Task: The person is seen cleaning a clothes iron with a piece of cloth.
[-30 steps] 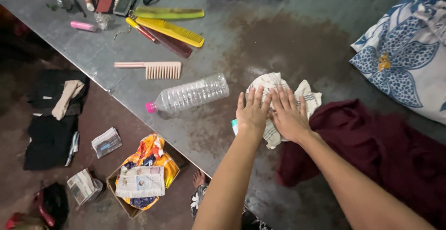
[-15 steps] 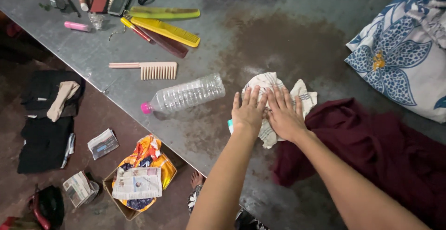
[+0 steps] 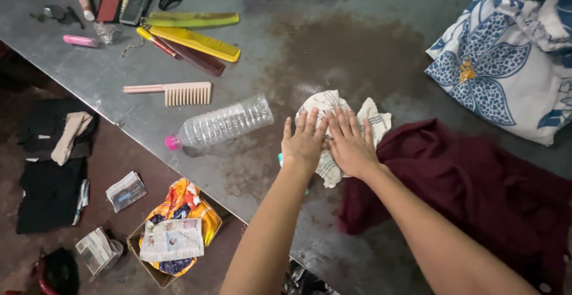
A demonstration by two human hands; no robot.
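We press both hands flat on a small white checked cloth (image 3: pixel 333 122) that lies crumpled on the grey metal desk (image 3: pixel 357 27). Our left hand (image 3: pixel 302 142) rests with its fingers straight and a little spread, on the left part of the cloth. Our right hand (image 3: pixel 348 144) lies just beside it, also flat and open, and the two hands touch each other at the inner side. No hand is closed around anything; the palms only lie on the cloth. Under the left hand we see a small light blue thing at the edge of the cloth, but we cannot tell what it is.

The cloth lies near the middle of the desk, on a dark stained area. Just to the right of it, touching its edge, is a dark red garment (image 3: pixel 476 188). Further right is a white fabric with blue flowers (image 3: pixel 506 68). To the left of the cloth, near but apart, a clear plastic bottle (image 3: pixel 220 125) with a pink cap lies on its side. Behind the bottle lies a pink wide comb (image 3: pixel 173 91), and further back a yellow comb (image 3: pixel 193 42), a green comb (image 3: pixel 190 18) and a dark brown comb (image 3: pixel 193 58). On the floor, beside the desk, is a cardboard box (image 3: pixel 156 268) with papers and orange wrapping, and some dark clothes (image 3: pixel 50 176).
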